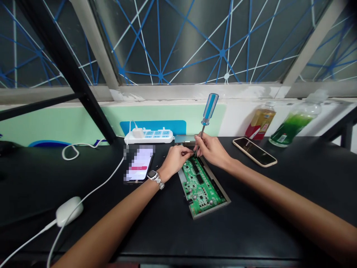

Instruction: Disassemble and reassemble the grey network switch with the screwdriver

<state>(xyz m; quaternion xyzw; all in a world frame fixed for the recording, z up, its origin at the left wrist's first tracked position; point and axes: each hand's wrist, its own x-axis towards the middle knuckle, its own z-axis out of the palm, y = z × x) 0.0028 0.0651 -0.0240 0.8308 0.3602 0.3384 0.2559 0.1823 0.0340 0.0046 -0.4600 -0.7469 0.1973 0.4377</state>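
Glossy green circuit board [199,186], dull metal tray [214,206] — translucent blue plastic screwdriver handle [210,106], matt black tabletop [281,219]

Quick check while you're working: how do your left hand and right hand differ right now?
The right hand grips the shaft of a blue-handled screwdriver, while the left hand shows no tool. The left wrist wears a metal-band watch, but the right wrist is bare. The left hand sits lower, its fingers by the green circuit board, and the right hand sits higher. Both hands are bare and close together over the board's far end.

Blue-and-white striped screwdriver grip [210,107]
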